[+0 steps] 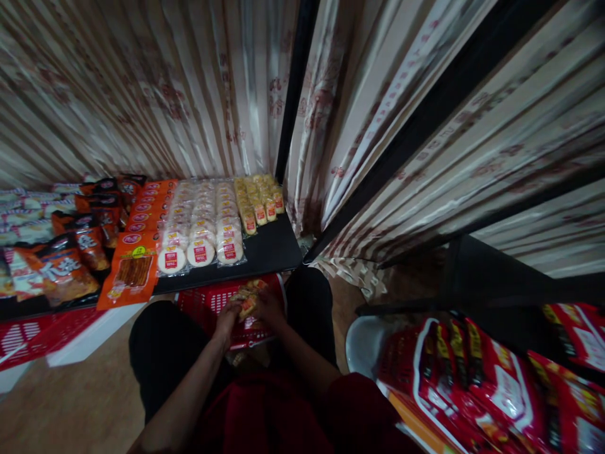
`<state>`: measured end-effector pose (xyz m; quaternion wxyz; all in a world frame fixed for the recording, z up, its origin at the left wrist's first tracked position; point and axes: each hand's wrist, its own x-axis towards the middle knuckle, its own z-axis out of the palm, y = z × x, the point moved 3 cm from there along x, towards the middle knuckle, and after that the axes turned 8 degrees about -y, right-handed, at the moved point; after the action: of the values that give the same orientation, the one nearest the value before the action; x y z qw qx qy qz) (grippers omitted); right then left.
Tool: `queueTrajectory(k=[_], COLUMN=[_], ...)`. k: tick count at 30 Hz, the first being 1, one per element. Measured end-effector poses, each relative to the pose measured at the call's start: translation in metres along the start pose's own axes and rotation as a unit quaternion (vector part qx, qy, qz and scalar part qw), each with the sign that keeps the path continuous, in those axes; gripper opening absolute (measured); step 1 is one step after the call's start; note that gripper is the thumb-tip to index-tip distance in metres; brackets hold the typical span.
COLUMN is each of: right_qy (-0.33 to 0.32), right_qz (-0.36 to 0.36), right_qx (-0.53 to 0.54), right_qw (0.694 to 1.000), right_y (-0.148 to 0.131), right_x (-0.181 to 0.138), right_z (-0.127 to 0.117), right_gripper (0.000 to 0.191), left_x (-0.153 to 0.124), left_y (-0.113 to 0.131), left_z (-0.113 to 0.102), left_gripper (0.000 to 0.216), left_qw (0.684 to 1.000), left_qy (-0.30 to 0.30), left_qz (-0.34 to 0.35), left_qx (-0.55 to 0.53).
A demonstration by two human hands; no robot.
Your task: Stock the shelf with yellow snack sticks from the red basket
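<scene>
Both hands are low in front of me, over a red plastic basket [208,310] between my knees. My left hand [229,320] has its fingers closed on the left side of some small yellow wrapped snack packs [248,301]. From the other side, my right hand [270,310] is closed on the same packs. How many are held is hard to make out in the dim light. Similar yellow wrapped snacks [259,200] stand in rows at the right end of the black shelf [271,243]. Beside them lie columns of round white wrapped crackers [201,252].
Orange flat packets [130,277] and orange-black snack bags [70,271] fill the shelf's left part. Pleated curtains [212,94] hang behind, with a dark post [295,88]. At right sit a grey stool [362,345] and red snack bags [501,384] in a basket.
</scene>
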<state>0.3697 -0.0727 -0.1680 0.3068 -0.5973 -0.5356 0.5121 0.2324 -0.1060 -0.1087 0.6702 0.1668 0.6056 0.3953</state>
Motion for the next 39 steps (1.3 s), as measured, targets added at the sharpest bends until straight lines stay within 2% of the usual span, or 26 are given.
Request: queueTrajectory(k=[3,6,10,14,25,28,33,39], right_qy=[0.028,0.044,0.04,0.027,0.073,0.089,0.134,0.166], right_qz=[0.017,-0.012,-0.051,-0.071,-0.177,-0.191,-0.21,-0.217], right_qx=[-0.004,-0.049,-0.107,-0.128,-0.143,-0.129,-0.101,-0.057], right_qw=[0.999,0.998,0.992,0.989,0.971,0.969,0.963,0.96], right_y=[-0.01,-0.026,-0.046,-0.062,-0.11,-0.121,-0.136,-0.146], right_x=[-0.006,-0.012,-0.019,-0.024,-0.043,-0.045,-0.047,-0.047], right_z=[-0.009,-0.017,-0.022,-0.023,-0.042,-0.046,-0.049,-0.057], right_gripper=[0.032,0.032,0.03,0.032,0.035,0.034,0.042,0.046], left_x=[-0.002,-0.003,-0.01,-0.019,-0.032,-0.038,-0.044,-0.04], left_y=[0.002,0.0,-0.004,-0.002,0.032,0.043,0.057,0.073], left_z=[0.003,0.004,0.006,0.013,0.029,0.036,0.044,0.055], left_gripper=[0.009,0.017,0.029,0.031,0.026,0.024,0.026,0.032], left_qw=[1.0,0.999,0.995,0.991,0.981,0.977,0.971,0.961], left_qy=[-0.017,-0.038,-0.084,-0.13,-0.092,-0.098,-0.093,-0.118], left_qz=[0.015,0.018,0.017,0.024,0.144,0.158,0.178,0.222], left_qx=[0.012,0.033,0.042,0.026,0.096,0.106,0.13,0.115])
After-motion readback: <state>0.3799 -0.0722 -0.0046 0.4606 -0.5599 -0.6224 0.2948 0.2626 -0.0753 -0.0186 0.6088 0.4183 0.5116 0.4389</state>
